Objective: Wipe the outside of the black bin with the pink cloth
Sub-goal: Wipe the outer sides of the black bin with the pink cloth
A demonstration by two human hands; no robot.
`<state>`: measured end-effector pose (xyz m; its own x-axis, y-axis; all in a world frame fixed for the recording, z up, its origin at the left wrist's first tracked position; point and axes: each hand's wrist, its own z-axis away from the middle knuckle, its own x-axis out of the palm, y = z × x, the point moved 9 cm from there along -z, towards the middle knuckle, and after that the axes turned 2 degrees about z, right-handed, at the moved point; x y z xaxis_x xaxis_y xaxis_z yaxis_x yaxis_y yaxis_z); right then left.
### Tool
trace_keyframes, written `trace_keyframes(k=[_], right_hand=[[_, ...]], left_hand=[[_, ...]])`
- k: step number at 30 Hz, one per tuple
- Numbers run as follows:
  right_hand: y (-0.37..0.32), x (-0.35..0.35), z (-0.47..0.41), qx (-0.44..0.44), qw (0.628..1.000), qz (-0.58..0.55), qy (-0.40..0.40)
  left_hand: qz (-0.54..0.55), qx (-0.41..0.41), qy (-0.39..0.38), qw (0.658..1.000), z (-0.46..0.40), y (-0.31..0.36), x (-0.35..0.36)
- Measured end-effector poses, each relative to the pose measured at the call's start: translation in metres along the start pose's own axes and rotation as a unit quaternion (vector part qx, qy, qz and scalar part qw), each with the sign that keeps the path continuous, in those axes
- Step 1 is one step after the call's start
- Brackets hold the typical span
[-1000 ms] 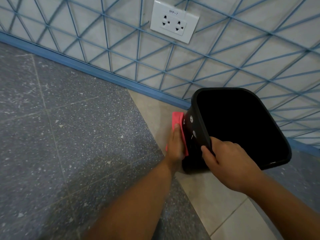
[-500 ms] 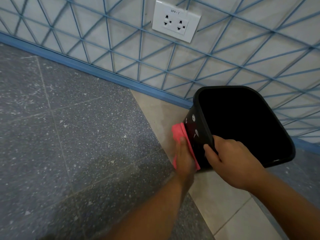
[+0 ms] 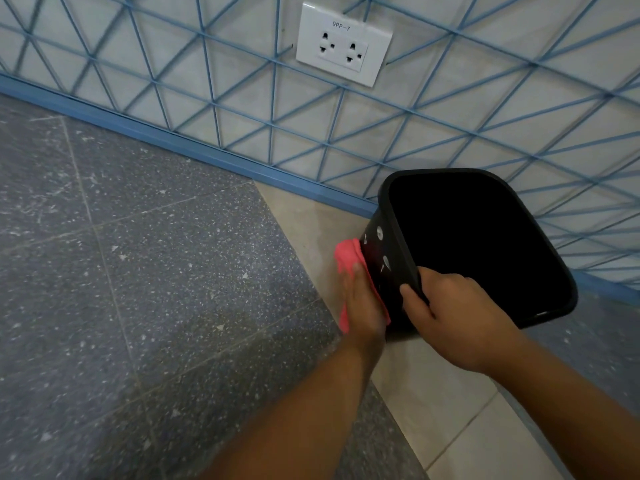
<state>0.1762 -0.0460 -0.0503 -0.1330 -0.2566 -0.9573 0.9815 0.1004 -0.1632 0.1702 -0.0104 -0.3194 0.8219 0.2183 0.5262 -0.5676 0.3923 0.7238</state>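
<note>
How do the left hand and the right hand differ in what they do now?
The left hand lies flat, pressing the pink cloth against the black bin's outer side; the right hand curls over the bin's rim. The left touches cloth, the right bare plastic. Both act on the bin.

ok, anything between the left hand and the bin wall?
Yes: the pink cloth lies between the left hand and the black bin side wall, per the head view.

A white double wall socket [image 3: 344, 45] (labelled in small print) sits high on the far pale wall with blue diagonal lines [image 3: 485, 109]. A blue skirting strip [image 3: 166, 142] meets dark speckled floor tiles [image 3: 156, 289]; beige tiles [image 3: 443, 410] lie near right.
</note>
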Motion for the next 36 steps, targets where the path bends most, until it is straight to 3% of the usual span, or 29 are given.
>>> trace_keyframes(k=[2, 7, 12, 16, 19, 21, 23, 26, 28, 31, 36], right_hand=[[0.000, 0.000, 0.001, 0.000, 1.000, -0.003, -0.005], [0.003, -0.001, -0.001, 0.010, 1.000, -0.005, 0.000], [0.004, -0.001, -0.001, 0.008, 1.000, -0.009, -0.010], [0.004, -0.001, -0.001, 0.010, 1.000, -0.005, -0.005], [0.006, -0.001, -0.001, 0.013, 1.000, -0.014, -0.005], [0.005, 0.000, -0.001, 0.008, 1.000, -0.018, -0.013], [0.004, 0.001, 0.000, 0.006, 1.000, -0.014, -0.016], [0.004, 0.000, -0.002, 0.009, 1.000, -0.016, -0.005], [0.003, -0.001, -0.002, 0.007, 1.000, -0.019, -0.002], [0.002, 0.000, -0.002, -0.001, 1.000, -0.019, -0.011], [0.003, 0.001, -0.001, 0.013, 0.999, -0.034, -0.011]], left_hand=[[0.010, 0.028, -0.018, 0.999, 0.011, 0.011, 0.003], [-0.032, -0.026, -0.024, 0.999, -0.011, -0.007, -0.009], [0.004, 0.030, -0.055, 0.998, 0.023, 0.022, 0.015], [-0.007, 0.011, 0.007, 1.000, 0.002, 0.013, -0.006], [-0.003, -0.021, -0.011, 1.000, 0.012, 0.020, 0.008], [0.007, 0.005, -0.042, 0.999, 0.020, 0.005, 0.012], [0.014, 0.022, -0.021, 0.999, 0.007, -0.015, -0.002], [-0.021, -0.026, 0.023, 0.999, 0.002, 0.000, -0.011], [-0.017, -0.050, 0.006, 0.999, 0.008, 0.002, -0.002], [-0.006, 0.004, -0.029, 1.000, 0.009, -0.016, -0.001], [-0.019, -0.001, -0.004, 1.000, -0.014, 0.013, -0.007]])
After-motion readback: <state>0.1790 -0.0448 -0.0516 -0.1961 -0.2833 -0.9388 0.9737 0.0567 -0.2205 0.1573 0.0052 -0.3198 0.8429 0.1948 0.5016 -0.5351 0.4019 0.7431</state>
